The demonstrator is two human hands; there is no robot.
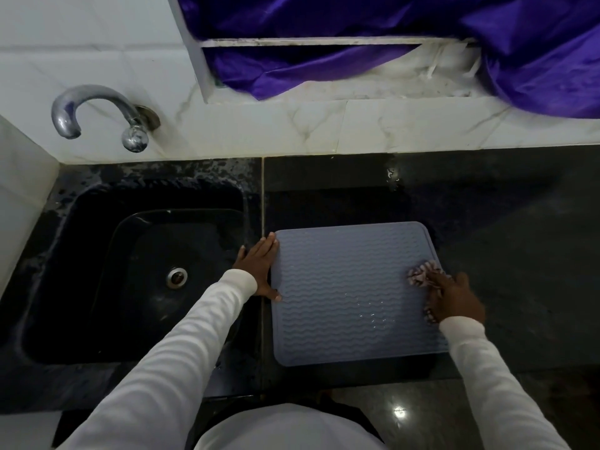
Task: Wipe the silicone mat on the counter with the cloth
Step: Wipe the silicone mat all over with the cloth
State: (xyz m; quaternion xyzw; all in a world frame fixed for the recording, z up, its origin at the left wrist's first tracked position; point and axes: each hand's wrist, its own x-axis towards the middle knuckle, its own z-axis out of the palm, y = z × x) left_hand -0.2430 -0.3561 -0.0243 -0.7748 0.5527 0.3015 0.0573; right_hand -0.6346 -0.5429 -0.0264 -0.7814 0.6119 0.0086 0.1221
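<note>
A grey-blue silicone mat (350, 293) with wavy ridges lies flat on the dark counter (519, 254), just right of the sink. A few water drops glint on its lower right part. My left hand (259, 267) lies flat with spread fingers on the mat's left edge, pressing it down. My right hand (454, 298) is closed on a pinkish patterned cloth (422, 276) at the mat's right edge. The cloth bunches out beyond the fingers onto the mat, and part of it is hidden under the hand.
A black sink (136, 271) with a metal drain (177, 277) sits left of the mat. A chrome tap (97, 112) juts from the white tiled wall. Purple fabric (389, 43) hangs over the ledge behind. The counter's front edge runs just below the mat.
</note>
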